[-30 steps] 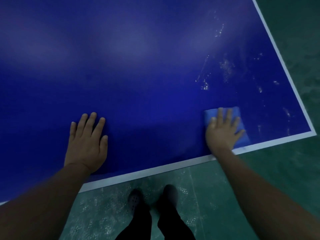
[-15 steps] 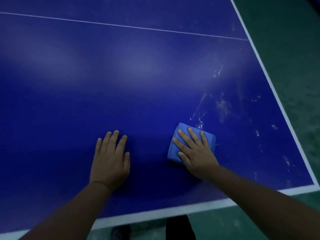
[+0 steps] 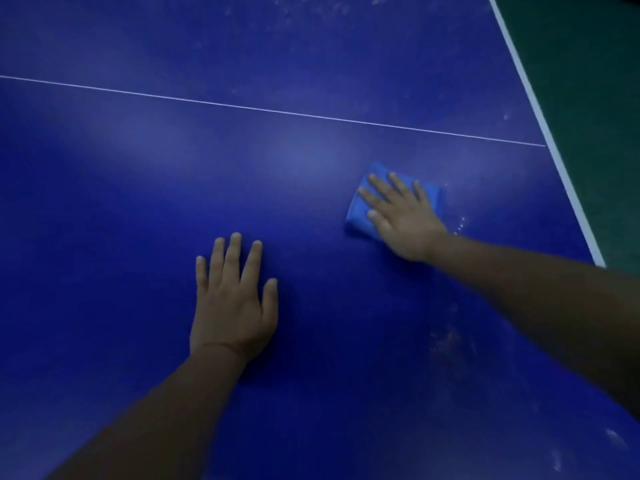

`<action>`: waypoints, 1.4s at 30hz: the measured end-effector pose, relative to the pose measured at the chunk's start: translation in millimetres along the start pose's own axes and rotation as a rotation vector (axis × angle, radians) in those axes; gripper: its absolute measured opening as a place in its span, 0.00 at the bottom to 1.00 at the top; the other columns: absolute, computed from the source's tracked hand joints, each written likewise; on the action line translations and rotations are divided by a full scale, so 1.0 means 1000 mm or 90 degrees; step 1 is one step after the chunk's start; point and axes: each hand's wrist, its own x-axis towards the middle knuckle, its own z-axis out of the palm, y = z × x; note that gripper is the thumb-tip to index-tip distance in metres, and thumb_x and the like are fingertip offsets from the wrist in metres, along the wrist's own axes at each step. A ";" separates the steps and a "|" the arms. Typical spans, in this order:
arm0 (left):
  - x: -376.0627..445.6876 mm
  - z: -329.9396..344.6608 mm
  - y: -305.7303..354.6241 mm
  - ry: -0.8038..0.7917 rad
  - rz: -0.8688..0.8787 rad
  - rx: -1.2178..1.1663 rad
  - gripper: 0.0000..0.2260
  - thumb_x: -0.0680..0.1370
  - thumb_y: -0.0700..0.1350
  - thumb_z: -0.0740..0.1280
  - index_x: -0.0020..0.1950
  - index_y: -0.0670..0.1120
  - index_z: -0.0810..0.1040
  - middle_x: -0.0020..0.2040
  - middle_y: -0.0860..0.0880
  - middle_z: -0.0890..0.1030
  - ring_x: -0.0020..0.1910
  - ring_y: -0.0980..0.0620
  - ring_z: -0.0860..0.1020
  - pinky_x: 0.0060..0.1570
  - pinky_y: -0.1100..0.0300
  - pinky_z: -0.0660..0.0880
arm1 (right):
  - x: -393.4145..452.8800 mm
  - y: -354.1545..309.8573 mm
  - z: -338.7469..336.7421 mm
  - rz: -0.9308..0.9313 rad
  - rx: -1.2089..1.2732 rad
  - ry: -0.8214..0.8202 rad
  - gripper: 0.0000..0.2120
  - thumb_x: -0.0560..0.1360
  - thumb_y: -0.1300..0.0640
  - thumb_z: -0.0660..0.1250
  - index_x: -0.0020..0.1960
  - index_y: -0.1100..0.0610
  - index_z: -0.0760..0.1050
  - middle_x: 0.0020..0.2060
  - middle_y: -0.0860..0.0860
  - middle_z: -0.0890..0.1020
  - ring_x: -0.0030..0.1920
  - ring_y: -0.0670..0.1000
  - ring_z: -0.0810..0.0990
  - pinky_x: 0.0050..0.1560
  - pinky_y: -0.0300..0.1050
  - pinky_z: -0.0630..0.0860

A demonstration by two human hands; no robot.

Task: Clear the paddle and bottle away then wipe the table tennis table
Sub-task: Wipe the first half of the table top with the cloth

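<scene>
- Table tennis table [image 3: 104,188]: deep blue counter with a thin white centre line running left to right across the far half and a white border stripe down the right edge. Neither paddle nor bottle is in view, so by judgement the clearing step is done and wiping is under way.
- Folded blue cloth [image 3: 360,216]: lies flat on the counter, right of centre, on the near side of the white line. Folded into a thick pad, probably to give a firm wiping face.
- Right hand [image 3: 403,220]: laid palm-down on the cloth, fingers [image 3: 381,187] straight and spread, pressing it to the surface, not gripping it; the spread likely distributes pressure over the whole pad.
- Left hand [image 3: 233,303]: flat on the bare counter, left of and nearer than the cloth, fingers extended, holding nothing. It appears placed as a brace so the body can lean out over the surface.
- Pale smears and specks [image 3: 450,341]: on the near right of the counter, and a few droplets just right of the cloth; this part looks yet to be wiped.
- Green floor [image 3: 588,81]: beyond the right edge.
</scene>
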 end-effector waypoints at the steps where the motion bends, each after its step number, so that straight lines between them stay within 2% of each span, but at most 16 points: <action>1: 0.001 0.001 0.000 -0.003 0.000 0.001 0.30 0.80 0.59 0.45 0.80 0.48 0.56 0.81 0.45 0.52 0.80 0.47 0.43 0.78 0.45 0.39 | 0.023 0.014 -0.006 0.034 0.010 0.003 0.25 0.84 0.43 0.43 0.81 0.43 0.49 0.81 0.45 0.48 0.80 0.53 0.44 0.76 0.62 0.42; 5: 0.001 0.002 -0.001 -0.028 -0.005 -0.008 0.30 0.80 0.58 0.45 0.79 0.49 0.61 0.81 0.46 0.55 0.80 0.47 0.46 0.78 0.45 0.41 | 0.047 0.009 -0.013 0.155 0.050 0.028 0.26 0.83 0.43 0.41 0.81 0.45 0.50 0.81 0.47 0.49 0.80 0.56 0.46 0.76 0.66 0.44; 9: 0.003 0.002 0.000 -0.039 -0.017 -0.015 0.29 0.80 0.58 0.46 0.79 0.49 0.62 0.81 0.47 0.55 0.80 0.49 0.46 0.78 0.45 0.42 | -0.034 -0.048 0.013 -0.175 0.029 0.033 0.26 0.83 0.42 0.43 0.79 0.46 0.57 0.79 0.49 0.58 0.79 0.58 0.54 0.75 0.67 0.47; 11: 0.004 0.002 0.001 -0.037 -0.021 -0.019 0.29 0.80 0.57 0.46 0.78 0.49 0.63 0.80 0.47 0.56 0.80 0.49 0.47 0.78 0.45 0.43 | -0.018 -0.025 0.009 -0.239 0.004 0.023 0.25 0.83 0.43 0.45 0.79 0.45 0.57 0.79 0.49 0.58 0.79 0.57 0.54 0.75 0.66 0.47; 16: 0.006 0.001 0.002 -0.038 -0.022 -0.015 0.28 0.80 0.57 0.47 0.78 0.48 0.64 0.80 0.47 0.58 0.80 0.48 0.49 0.78 0.45 0.44 | 0.082 0.029 -0.022 0.157 0.050 0.015 0.25 0.84 0.44 0.43 0.81 0.44 0.47 0.81 0.46 0.46 0.80 0.55 0.43 0.76 0.65 0.42; 17: 0.006 0.001 0.002 -0.040 -0.021 -0.010 0.28 0.79 0.56 0.48 0.77 0.48 0.65 0.80 0.46 0.58 0.80 0.47 0.50 0.78 0.45 0.44 | 0.080 0.014 -0.018 0.156 0.052 0.033 0.26 0.83 0.43 0.41 0.81 0.44 0.48 0.81 0.46 0.48 0.80 0.56 0.44 0.76 0.66 0.42; 20: 0.008 0.001 0.002 -0.047 -0.021 -0.001 0.28 0.79 0.56 0.49 0.77 0.47 0.65 0.79 0.45 0.59 0.80 0.45 0.51 0.77 0.43 0.45 | 0.048 -0.030 0.001 -0.073 0.044 0.030 0.28 0.81 0.40 0.39 0.80 0.44 0.54 0.80 0.46 0.54 0.80 0.55 0.49 0.76 0.66 0.43; 22: 0.008 0.000 0.003 -0.056 -0.022 0.009 0.28 0.79 0.56 0.49 0.77 0.47 0.64 0.79 0.45 0.59 0.80 0.46 0.50 0.77 0.45 0.44 | 0.057 -0.005 -0.005 -0.097 0.009 0.041 0.27 0.82 0.41 0.42 0.80 0.44 0.54 0.80 0.46 0.55 0.80 0.55 0.50 0.75 0.66 0.45; 25: 0.009 0.000 0.003 -0.060 -0.022 0.016 0.28 0.79 0.56 0.49 0.77 0.47 0.66 0.79 0.45 0.60 0.80 0.45 0.51 0.77 0.47 0.42 | 0.090 0.059 -0.025 0.212 0.059 0.015 0.25 0.84 0.44 0.43 0.81 0.45 0.48 0.81 0.47 0.48 0.80 0.56 0.45 0.76 0.66 0.44; 27: 0.009 -0.001 0.003 -0.067 -0.022 0.022 0.28 0.79 0.55 0.49 0.77 0.46 0.66 0.79 0.44 0.61 0.80 0.45 0.52 0.77 0.47 0.42 | 0.091 0.060 -0.025 0.321 0.126 0.042 0.26 0.84 0.44 0.44 0.81 0.45 0.49 0.81 0.46 0.47 0.80 0.56 0.43 0.76 0.67 0.42; 29: 0.010 -0.003 0.004 -0.069 -0.021 0.023 0.28 0.79 0.55 0.50 0.77 0.46 0.67 0.79 0.44 0.60 0.79 0.45 0.52 0.76 0.46 0.43 | 0.085 0.011 -0.016 0.253 0.085 0.084 0.26 0.84 0.43 0.44 0.81 0.45 0.50 0.81 0.47 0.49 0.80 0.57 0.46 0.75 0.67 0.44; 33: 0.010 -0.003 0.005 -0.072 -0.025 0.026 0.28 0.79 0.55 0.50 0.77 0.46 0.65 0.79 0.44 0.61 0.79 0.43 0.53 0.77 0.44 0.45 | 0.082 -0.051 -0.013 -0.042 0.056 0.030 0.29 0.80 0.40 0.38 0.80 0.44 0.52 0.81 0.46 0.52 0.80 0.55 0.47 0.75 0.66 0.41; 35: 0.010 -0.002 0.003 -0.069 -0.020 0.028 0.28 0.79 0.55 0.50 0.77 0.46 0.65 0.79 0.43 0.61 0.79 0.44 0.53 0.77 0.46 0.43 | 0.089 -0.017 -0.014 0.057 0.016 0.061 0.26 0.83 0.43 0.44 0.80 0.45 0.52 0.81 0.47 0.52 0.80 0.56 0.49 0.75 0.67 0.45; 39: 0.009 0.000 0.003 -0.057 -0.013 0.024 0.27 0.79 0.54 0.51 0.76 0.45 0.67 0.78 0.42 0.63 0.79 0.42 0.54 0.76 0.45 0.45 | 0.091 0.038 -0.019 0.550 0.180 0.087 0.26 0.84 0.44 0.43 0.81 0.45 0.48 0.81 0.48 0.47 0.80 0.59 0.44 0.74 0.71 0.42; 40: 0.009 0.000 0.003 -0.053 -0.014 0.023 0.27 0.79 0.54 0.51 0.76 0.45 0.68 0.78 0.42 0.63 0.79 0.43 0.55 0.76 0.44 0.45 | 0.099 0.020 -0.022 0.575 0.198 0.085 0.26 0.84 0.44 0.43 0.81 0.46 0.48 0.81 0.48 0.47 0.80 0.59 0.43 0.73 0.72 0.41; 42: 0.009 -0.001 0.004 -0.045 -0.013 0.023 0.27 0.78 0.54 0.52 0.75 0.45 0.69 0.78 0.42 0.63 0.78 0.43 0.55 0.76 0.44 0.46 | 0.117 -0.036 -0.021 0.416 0.188 0.088 0.26 0.84 0.45 0.44 0.81 0.46 0.49 0.81 0.49 0.47 0.80 0.60 0.44 0.73 0.72 0.41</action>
